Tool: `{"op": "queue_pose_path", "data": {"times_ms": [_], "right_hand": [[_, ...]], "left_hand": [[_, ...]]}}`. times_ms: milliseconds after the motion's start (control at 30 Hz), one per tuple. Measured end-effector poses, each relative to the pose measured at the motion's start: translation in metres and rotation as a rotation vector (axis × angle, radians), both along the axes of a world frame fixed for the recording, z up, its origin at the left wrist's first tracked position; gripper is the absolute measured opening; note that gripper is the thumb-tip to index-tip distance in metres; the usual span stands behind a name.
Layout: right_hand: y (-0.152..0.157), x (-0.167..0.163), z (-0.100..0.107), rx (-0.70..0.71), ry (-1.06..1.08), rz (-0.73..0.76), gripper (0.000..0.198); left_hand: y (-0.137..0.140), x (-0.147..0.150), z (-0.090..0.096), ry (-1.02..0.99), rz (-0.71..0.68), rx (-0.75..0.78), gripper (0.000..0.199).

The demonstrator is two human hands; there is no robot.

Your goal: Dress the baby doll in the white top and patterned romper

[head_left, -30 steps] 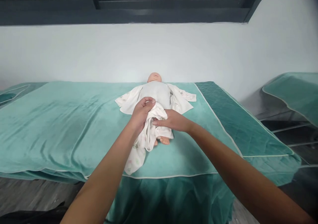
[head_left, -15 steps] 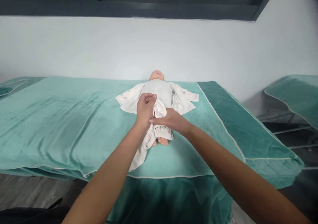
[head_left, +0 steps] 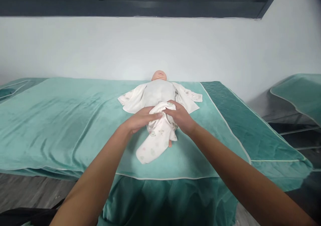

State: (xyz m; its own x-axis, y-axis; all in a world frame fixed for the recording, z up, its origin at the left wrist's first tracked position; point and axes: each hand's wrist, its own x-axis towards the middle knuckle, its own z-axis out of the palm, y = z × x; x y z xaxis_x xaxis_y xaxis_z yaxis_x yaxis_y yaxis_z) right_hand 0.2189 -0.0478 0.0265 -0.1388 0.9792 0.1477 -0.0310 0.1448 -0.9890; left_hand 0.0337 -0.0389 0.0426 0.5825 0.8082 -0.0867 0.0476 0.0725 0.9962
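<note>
A baby doll lies on its back, head toward the wall, with a grey-white torso. Under it a white printed baby shirt is spread open, sleeves out to both sides. Over the doll's legs I hold white printed baby pants. My left hand grips the bunched cloth from the left, thumb on top. My right hand grips it from the right. One pant leg hangs toward me at the lower left. A bit of the doll's foot shows below the cloth; the other foot is hidden.
A light green blanket covers the bed, with a darker green quilted cover to its right. The white wall rises behind, below a dark window frame. At the far right stands another green-covered surface.
My left hand has moved down and left, turning to grip the pants from the side. My right hand has risen slightly. The loose pant leg now lies flatter and covers one foot.
</note>
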Motion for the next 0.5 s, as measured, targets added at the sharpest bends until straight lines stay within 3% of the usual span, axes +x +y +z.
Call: {"op": "queue_pose_path", "data": {"times_ms": [67,300,500], "right_hand": [[0.001,0.000,0.001,-0.021,0.022,-0.002,0.021],[-0.007,0.000,0.020,-0.141,-0.146,0.206,0.023],[-0.008,0.005,0.020,-0.181,-0.025,0.348,0.032]], "left_hand": [[-0.001,-0.002,-0.001,-0.003,-0.017,-0.011,0.047],[-0.001,0.014,-0.011,-0.361,0.291,-0.113,0.038],[-0.003,0.018,-0.008,-0.271,0.351,-0.048,0.040]]}}
